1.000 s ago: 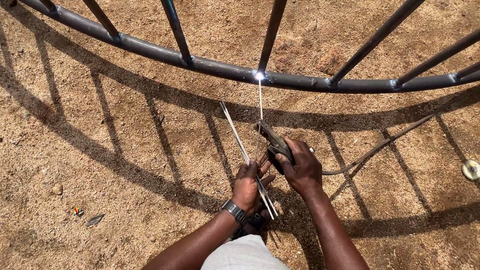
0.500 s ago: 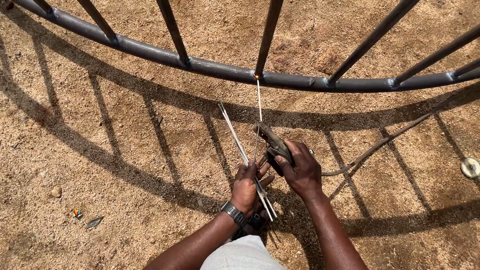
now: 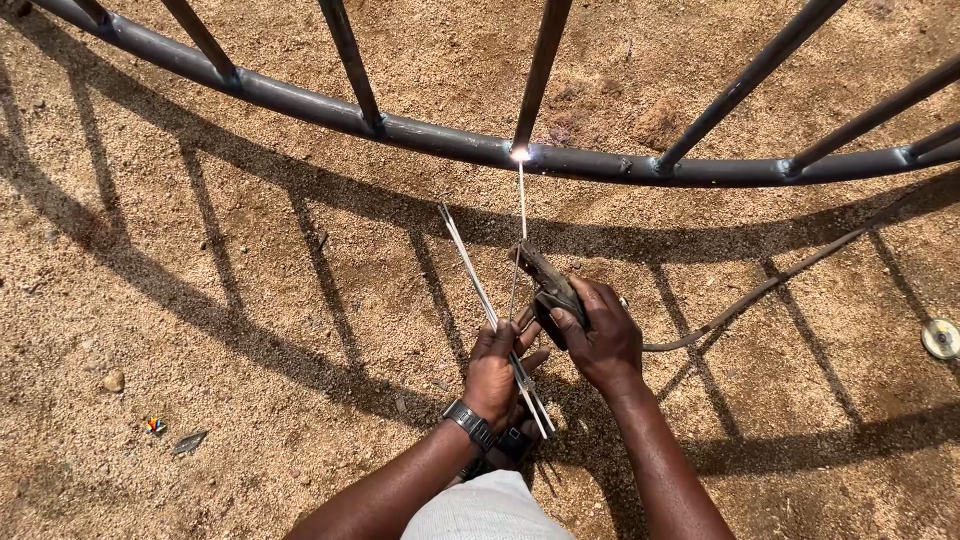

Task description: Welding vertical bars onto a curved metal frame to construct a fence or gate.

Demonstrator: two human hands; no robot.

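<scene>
My right hand (image 3: 600, 345) grips a dark welding electrode holder (image 3: 545, 285). A thin rod (image 3: 521, 205) runs from it up to a bright spark (image 3: 520, 153) where an upright bar meets the curved metal pipe (image 3: 440, 142). My left hand (image 3: 497, 372), with a wristwatch, holds a bundle of spare welding rods (image 3: 480, 290) that slant up to the left. Its fingers also touch the holder's underside. Both hands are close together over sandy ground.
A dark cable (image 3: 760, 290) trails from the holder off to the right. A round disc (image 3: 941, 338) lies at the right edge. Small pebbles and a bit of coloured litter (image 3: 155, 425) lie at the lower left. Bar shadows cross the sand.
The rod tip stays on the joint and the spark keeps glowing. Both hands hold nearly the same place; the view has shifted only slightly.
</scene>
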